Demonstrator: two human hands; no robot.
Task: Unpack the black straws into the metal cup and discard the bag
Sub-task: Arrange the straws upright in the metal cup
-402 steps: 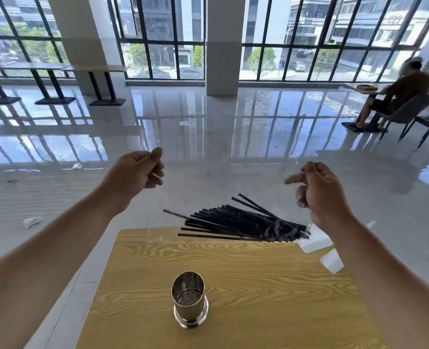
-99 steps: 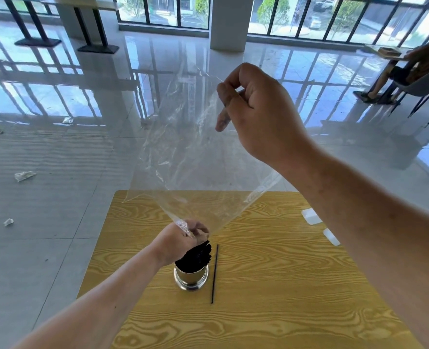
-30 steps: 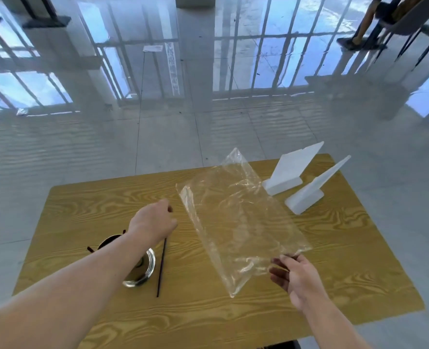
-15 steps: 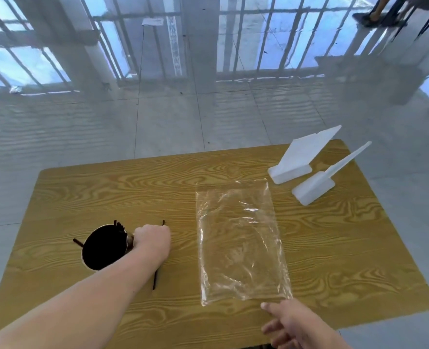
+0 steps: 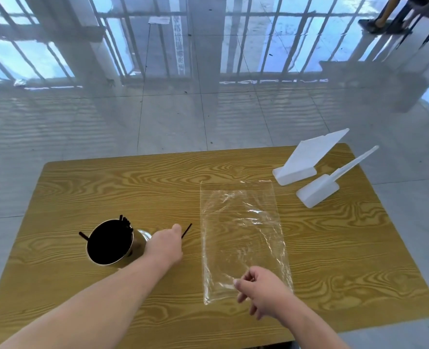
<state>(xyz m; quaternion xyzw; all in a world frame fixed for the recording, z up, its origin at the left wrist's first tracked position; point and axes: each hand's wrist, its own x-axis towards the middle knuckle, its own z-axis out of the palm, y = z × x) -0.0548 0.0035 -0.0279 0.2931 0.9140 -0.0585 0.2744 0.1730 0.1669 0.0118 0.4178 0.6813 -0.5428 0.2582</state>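
Note:
The metal cup [image 5: 135, 244] stands on the left part of the wooden table [image 5: 107, 187], packed full of black straws [image 5: 107, 245]. My left hand [image 5: 166, 245] rests just right of the cup, closed on one loose black straw [image 5: 187, 230] whose tip sticks out past my fingers. The empty clear plastic bag [image 5: 241, 230] lies flat in the middle of the table. My right hand [image 5: 261, 290] is on the bag's near end, fingers curled and pinching the film.
Two white plastic sign stands [image 5: 306, 159] [image 5: 319, 191] sit at the table's far right corner. Glossy tiled floor surrounds the table, with scraps of litter at the far left [image 5: 19, 82]. A seated person's feet [image 5: 374, 22] show at the top right.
The bag went from held up in my right hand to lying flat on the table. My right hand then came forward onto its near end. My left hand closed on the loose straw.

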